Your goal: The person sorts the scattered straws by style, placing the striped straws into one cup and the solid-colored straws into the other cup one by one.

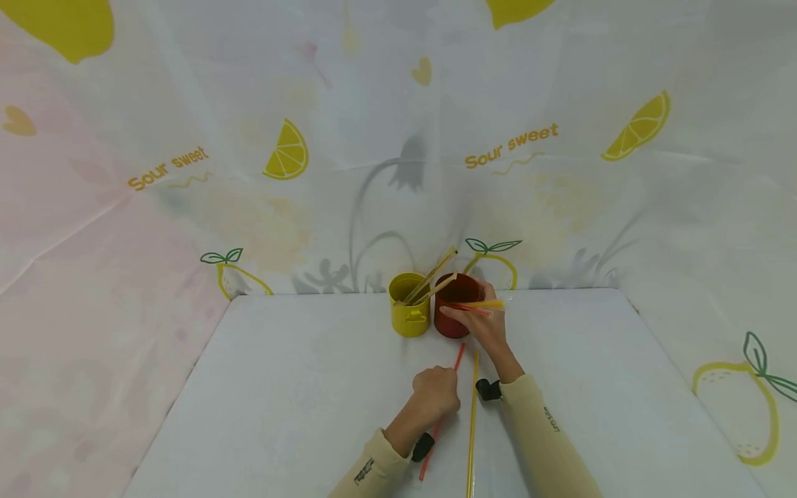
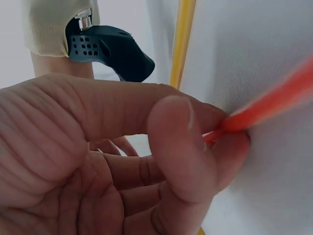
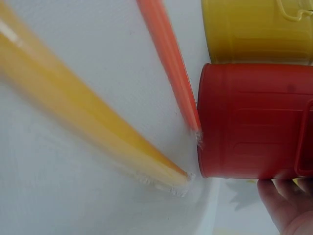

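My left hand [image 1: 436,391] pinches a red drinking straw [image 1: 459,356] between thumb and fingertips, close over the white table. The straw runs out past both sides of the hand. Beside it lies a yellow straw [image 1: 472,429] in clear wrapping. My right hand [image 1: 484,319] grips the small red bucket [image 3: 254,122], with its thumb at the front and other fingers along the far right side. Red and yellow straws [image 1: 492,303] stick out of the bucket's mouth and lean right, over that hand. Left of it, a yellow bucket [image 1: 409,325] holds thin paper-wrapped sticks [image 1: 438,268].
The two buckets stand side by side near the back edge of the white table [image 1: 299,387]. Behind it hangs a lemon-printed cloth [image 1: 373,173]. Black wrist mounts [image 1: 423,447] sit on both wrists, close to the straws on the table.
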Demonstrator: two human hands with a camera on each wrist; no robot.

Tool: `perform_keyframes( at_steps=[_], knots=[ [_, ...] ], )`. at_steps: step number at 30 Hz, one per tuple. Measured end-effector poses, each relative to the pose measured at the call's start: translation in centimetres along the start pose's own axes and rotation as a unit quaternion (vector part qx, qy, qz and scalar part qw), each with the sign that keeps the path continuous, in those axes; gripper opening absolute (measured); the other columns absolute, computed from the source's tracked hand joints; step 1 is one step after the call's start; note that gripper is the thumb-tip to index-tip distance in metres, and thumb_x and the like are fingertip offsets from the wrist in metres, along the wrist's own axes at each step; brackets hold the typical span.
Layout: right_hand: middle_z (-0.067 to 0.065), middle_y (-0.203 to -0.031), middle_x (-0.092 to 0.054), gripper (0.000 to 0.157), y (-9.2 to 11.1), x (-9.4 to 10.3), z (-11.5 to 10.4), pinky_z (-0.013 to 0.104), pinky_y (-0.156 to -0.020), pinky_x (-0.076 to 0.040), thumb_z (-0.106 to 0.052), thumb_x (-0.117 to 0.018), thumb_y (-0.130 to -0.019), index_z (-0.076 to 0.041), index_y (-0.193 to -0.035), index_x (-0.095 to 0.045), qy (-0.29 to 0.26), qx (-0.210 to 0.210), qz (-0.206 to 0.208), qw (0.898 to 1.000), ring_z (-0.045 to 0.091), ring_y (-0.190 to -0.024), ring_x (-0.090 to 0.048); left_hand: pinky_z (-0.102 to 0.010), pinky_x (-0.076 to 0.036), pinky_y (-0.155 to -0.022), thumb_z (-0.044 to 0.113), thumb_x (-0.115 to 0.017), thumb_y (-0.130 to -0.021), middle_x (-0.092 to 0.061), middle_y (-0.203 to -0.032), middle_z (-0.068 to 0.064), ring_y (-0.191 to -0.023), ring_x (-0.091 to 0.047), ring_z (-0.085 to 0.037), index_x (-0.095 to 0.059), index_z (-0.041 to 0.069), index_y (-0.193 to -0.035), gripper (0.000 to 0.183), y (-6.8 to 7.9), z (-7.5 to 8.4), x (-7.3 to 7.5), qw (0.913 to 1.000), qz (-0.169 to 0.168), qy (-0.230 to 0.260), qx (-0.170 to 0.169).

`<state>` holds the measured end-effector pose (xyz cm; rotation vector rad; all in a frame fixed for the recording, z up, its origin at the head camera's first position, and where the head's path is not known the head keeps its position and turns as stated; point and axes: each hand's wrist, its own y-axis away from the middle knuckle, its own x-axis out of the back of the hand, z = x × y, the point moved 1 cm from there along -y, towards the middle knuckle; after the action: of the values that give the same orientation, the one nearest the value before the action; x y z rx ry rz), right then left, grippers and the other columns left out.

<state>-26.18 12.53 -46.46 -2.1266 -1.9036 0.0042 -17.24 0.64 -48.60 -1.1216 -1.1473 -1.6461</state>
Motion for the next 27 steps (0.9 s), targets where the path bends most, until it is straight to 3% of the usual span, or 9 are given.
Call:
perform_keyframes(
  at_steps=[3, 7, 13, 21, 27],
  knots=[
    [0.021, -0.135, -0.050, 0.077, 0.8, 0.1, -1.8, 0.045, -0.103, -0.041, -0.009, -0.084, -0.077, 0.006, -0.139, -0.040, 0.001, 0.005, -0.002, 1.000, 0.034, -0.122, -0.049, -0.033, -0.043, -0.049, 0.015, -0.077, -0.078, -0.054, -0.065, 0.000, -0.059, -0.053, -0.015, -0.061, 0.008, -0.072, 0.018, 0.1, -0.3, 0.0, 1.0000, -0.004, -0.004, 0.001],
    [0.021, -0.135, -0.050, 0.078, 0.7, 0.1, -1.6, 0.045, -0.103, -0.041, -0.009, -0.083, -0.077, 0.006, -0.139, -0.039, -0.001, 0.010, -0.005, 1.000, 0.033, -0.123, -0.049, -0.033, -0.045, -0.050, 0.016, -0.076, -0.081, -0.052, -0.064, 0.000, -0.057, -0.048, -0.014, -0.062, 0.007, -0.074, 0.018, 0.5, -0.6, 0.3, 0.9995, -0.017, -0.026, 0.009],
    [0.022, -0.134, -0.051, 0.077, 0.7, 0.2, -1.7, 0.047, -0.102, -0.042, -0.008, -0.084, -0.076, 0.007, -0.138, -0.040, 0.004, 0.019, -0.002, 1.000, 0.035, -0.122, -0.049, -0.035, -0.052, -0.054, 0.019, -0.071, -0.087, -0.054, -0.067, -0.002, -0.059, -0.053, -0.017, -0.063, 0.008, -0.081, 0.015, 1.0, -1.2, 1.1, 0.9959, -0.039, -0.071, 0.039],
    [0.022, -0.133, -0.052, 0.078, 0.7, 0.2, -1.6, 0.046, -0.101, -0.043, -0.010, -0.085, -0.076, 0.007, -0.138, -0.041, 0.011, 0.017, -0.002, 1.000, 0.036, -0.120, -0.050, -0.034, -0.050, -0.050, 0.016, -0.071, -0.087, -0.053, -0.065, -0.001, -0.057, -0.053, -0.016, -0.064, 0.010, -0.078, 0.012, 1.8, -2.5, 2.9, 0.9959, -0.001, -0.079, 0.044],
    [0.021, -0.132, -0.052, 0.076, 0.8, 0.1, -1.7, 0.046, -0.100, -0.043, -0.011, -0.085, -0.076, 0.006, -0.137, -0.042, 0.004, 0.023, -0.005, 1.000, 0.035, -0.119, -0.051, -0.029, -0.045, -0.049, 0.014, -0.071, -0.086, -0.050, -0.063, 0.000, -0.056, -0.048, -0.016, -0.065, 0.012, -0.080, 0.009, 2.8, -3.5, 4.6, 0.9978, 0.004, -0.056, 0.036]
  ],
)
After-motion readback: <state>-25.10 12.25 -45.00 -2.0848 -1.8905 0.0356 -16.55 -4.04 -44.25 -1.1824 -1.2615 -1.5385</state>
